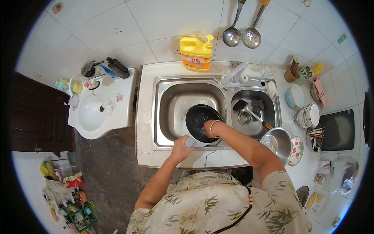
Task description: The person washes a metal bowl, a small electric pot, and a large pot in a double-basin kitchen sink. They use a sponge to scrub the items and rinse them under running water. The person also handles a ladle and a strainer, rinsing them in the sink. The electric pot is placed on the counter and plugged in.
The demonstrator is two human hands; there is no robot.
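A pot with a black inside and a pale outside is tilted over the left basin of the steel double sink. My left hand is wrapped round its grey handle at the near side of the basin. Inside the pot is my right hand, a bangle at its wrist, the fingers curled down against the dark inner surface. What those fingers hold, if anything, is hidden. Some wet streaks or suds show on the pot's inside.
A black spatula and a dark scrubber lie in the right basin. Behind the sink stand a yellow pump bottle and the tap. On the right counter are a steel bowl and stacked bowls. A washbasin stands left.
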